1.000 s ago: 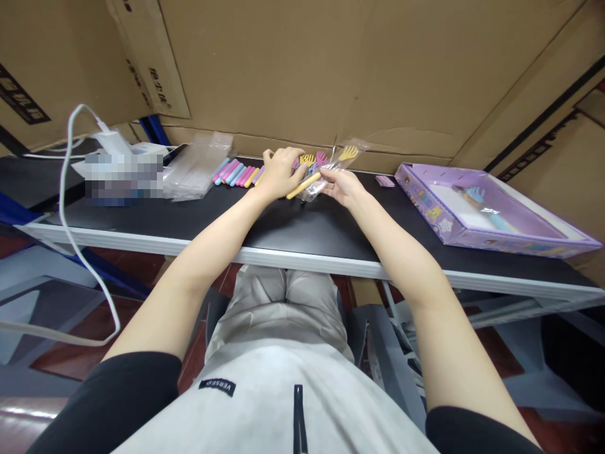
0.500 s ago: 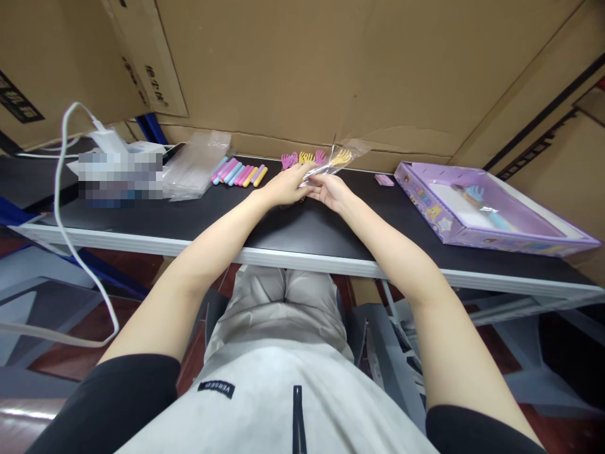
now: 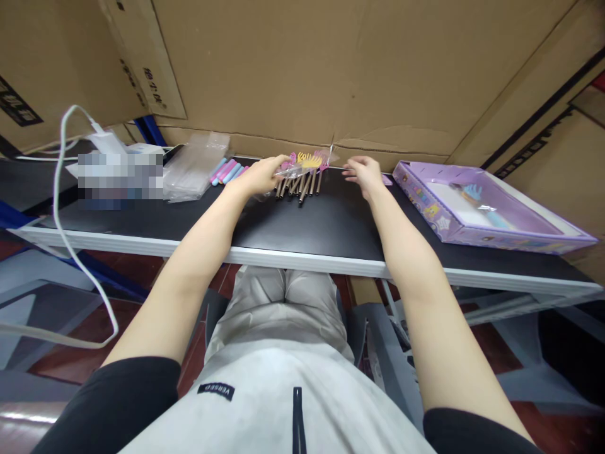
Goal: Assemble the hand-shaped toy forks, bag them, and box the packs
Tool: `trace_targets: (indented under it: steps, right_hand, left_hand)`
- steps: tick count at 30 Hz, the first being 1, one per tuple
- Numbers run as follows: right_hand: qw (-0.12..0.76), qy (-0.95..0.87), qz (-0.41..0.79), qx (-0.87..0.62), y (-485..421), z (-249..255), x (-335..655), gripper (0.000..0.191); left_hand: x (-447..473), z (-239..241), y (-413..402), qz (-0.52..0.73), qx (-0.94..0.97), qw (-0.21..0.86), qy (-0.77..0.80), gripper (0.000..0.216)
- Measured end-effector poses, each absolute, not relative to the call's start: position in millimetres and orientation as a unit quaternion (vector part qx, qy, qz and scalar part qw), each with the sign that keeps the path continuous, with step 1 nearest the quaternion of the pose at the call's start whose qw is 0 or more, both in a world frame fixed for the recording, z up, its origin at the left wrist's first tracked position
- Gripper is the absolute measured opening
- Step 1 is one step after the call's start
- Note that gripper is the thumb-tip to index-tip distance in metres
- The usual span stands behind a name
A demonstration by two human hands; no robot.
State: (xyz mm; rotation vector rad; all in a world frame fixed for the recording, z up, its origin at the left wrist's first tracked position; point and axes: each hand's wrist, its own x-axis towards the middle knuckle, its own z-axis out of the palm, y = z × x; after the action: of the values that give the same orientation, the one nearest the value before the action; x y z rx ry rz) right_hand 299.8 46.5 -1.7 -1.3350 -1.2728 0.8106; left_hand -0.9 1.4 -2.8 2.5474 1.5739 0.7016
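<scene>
My left hand (image 3: 259, 177) is closed on a small clear plastic bag (image 3: 297, 165) with a yellow toy piece inside, held just above a row of several little hand-shaped toys on metal sticks (image 3: 302, 181). Those lie on the black table (image 3: 302, 221) near the back edge. My right hand (image 3: 362, 170) hovers low over the table to the right of the row, fingers loosely spread and holding nothing. It is close to a small purple piece (image 3: 386, 180). Several pink, blue and yellow handles (image 3: 225, 171) lie left of my left hand.
A stack of clear bags (image 3: 195, 165) lies at the back left, beside a white charger with a cable (image 3: 70, 189). An open purple toy box (image 3: 477, 208) sits at the right. Cardboard boxes (image 3: 307, 69) wall off the back of the table.
My right hand let go of the bag and moved right toward the purple piece. My left hand carried the bag back over the row of stick toys.
</scene>
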Motion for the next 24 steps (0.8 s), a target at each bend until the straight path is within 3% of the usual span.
trace_targets:
  steps: [3, 6, 15, 24]
  right_hand:
    - [0.506, -0.524, 0.108, -0.677, 59.8, -8.4, 349.1, 0.023]
    - [0.425, -0.518, 0.009, -0.742, 60.5, -18.0, 385.0, 0.033]
    - [0.299, -0.553, -0.048, -0.776, 70.9, -33.0, 399.1, 0.041]
    - [0.278, -0.541, -0.024, -0.794, 67.1, -25.5, 394.7, 0.042]
  left_hand:
    - [-10.8, 2.6, -1.2, 0.2, 0.817, 0.047, 0.538, 0.066]
    - [-14.5, 6.6, -4.6, 0.185, 0.811, 0.058, 0.552, 0.066]
    - [-18.0, 11.3, -7.5, 0.14, 0.815, 0.072, 0.558, 0.066]
    - [-23.8, 10.1, -4.9, 0.097, 0.814, 0.073, 0.569, 0.067]
